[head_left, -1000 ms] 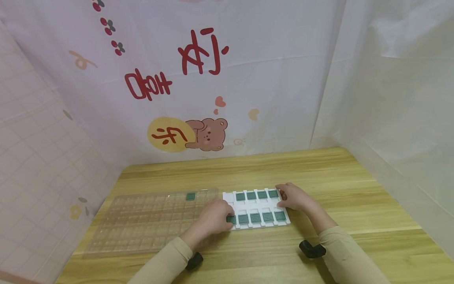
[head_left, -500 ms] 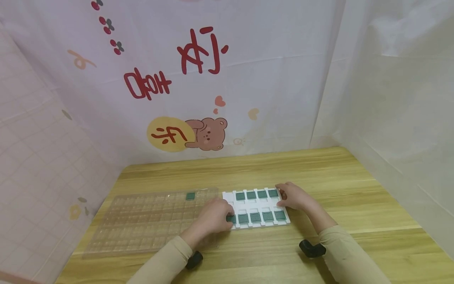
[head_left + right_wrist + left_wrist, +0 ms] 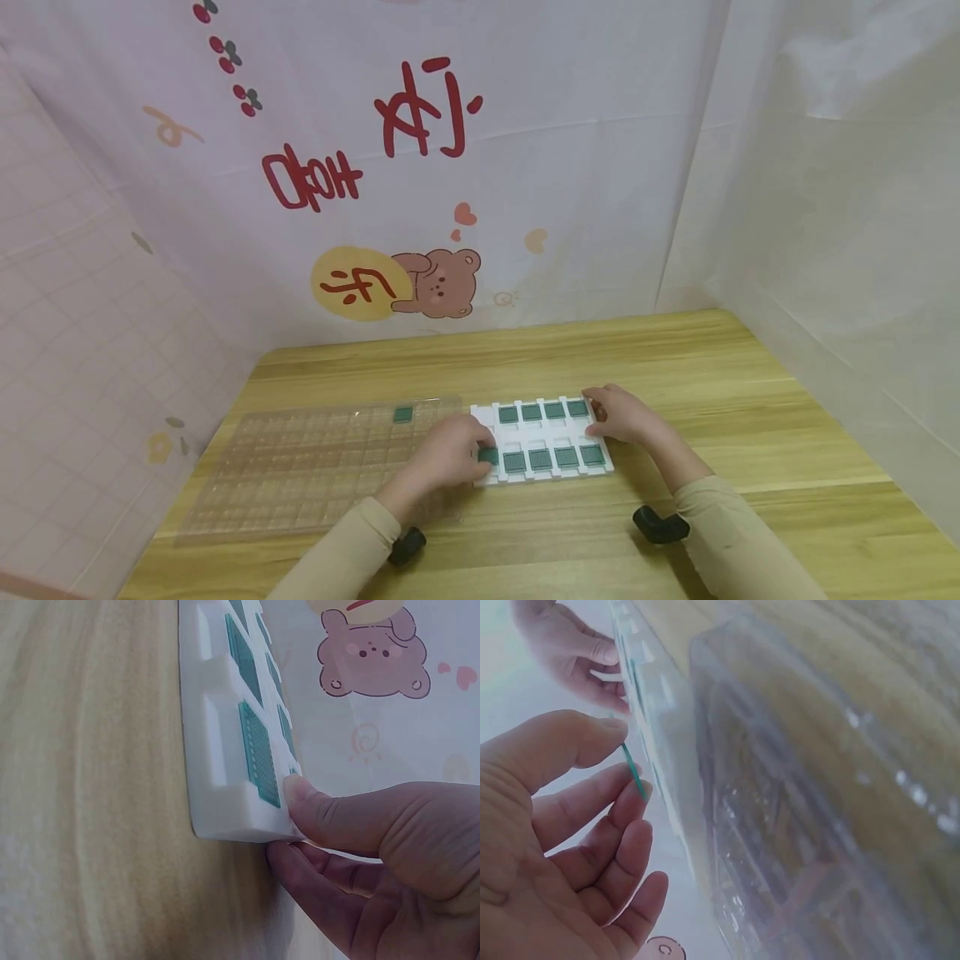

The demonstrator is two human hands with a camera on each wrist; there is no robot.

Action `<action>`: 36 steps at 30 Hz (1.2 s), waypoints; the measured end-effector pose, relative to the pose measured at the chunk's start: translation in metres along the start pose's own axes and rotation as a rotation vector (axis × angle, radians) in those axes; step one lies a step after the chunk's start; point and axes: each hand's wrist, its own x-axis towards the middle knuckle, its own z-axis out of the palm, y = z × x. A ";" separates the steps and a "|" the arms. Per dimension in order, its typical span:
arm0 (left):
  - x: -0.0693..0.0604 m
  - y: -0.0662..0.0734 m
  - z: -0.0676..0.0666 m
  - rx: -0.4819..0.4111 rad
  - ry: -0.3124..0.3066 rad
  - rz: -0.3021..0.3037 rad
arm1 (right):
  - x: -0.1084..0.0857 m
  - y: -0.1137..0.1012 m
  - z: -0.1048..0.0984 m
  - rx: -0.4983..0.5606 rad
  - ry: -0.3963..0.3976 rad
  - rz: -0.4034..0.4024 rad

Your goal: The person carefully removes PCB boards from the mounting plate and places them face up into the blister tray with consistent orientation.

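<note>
One small square green circuit board (image 3: pixel 488 456) is being pinched between the thumb and fingertips of the left hand (image 3: pixel 450 451), just right of the lower centre of the head view, over the left end of a white slotted tray (image 3: pixel 533 435); whether the board is touching the tray, I cannot tell. In the left wrist view, the other fingers of that hand are curling loosely beneath the pinch. The right hand (image 3: pixel 624 417) is gripping the tray's right end, its thumb pressing near the top edge and its fingers bracing against the end. Between the hands, eight more green boards are sitting in the slots, four along the upper row (image 3: pixel 531 412) and four along the lower row (image 3: pixel 540 460). At lower left, a clear compartmented plastic tray (image 3: pixel 300 471) is lying beside the white one, a lone green board (image 3: pixel 403 414) resting near its upper right. Everything is resting on a wood-grain table (image 3: pixel 555 542); behind it, a pale printed curtain (image 3: pixel 585 167) is hanging, a brown cartoon bear (image 3: pixel 446 285) showing at the centre left.
</note>
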 end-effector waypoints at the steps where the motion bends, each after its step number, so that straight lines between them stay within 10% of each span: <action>1: 0.000 -0.001 -0.001 -0.008 0.009 0.001 | 0.000 0.000 0.000 -0.003 0.000 0.000; 20: -0.006 -0.012 -0.043 -0.201 0.206 -0.149 | 0.000 -0.001 -0.001 -0.008 0.001 -0.004; 36: -0.009 -0.035 -0.048 -0.180 0.217 -0.237 | -0.001 0.001 0.001 0.021 -0.002 0.002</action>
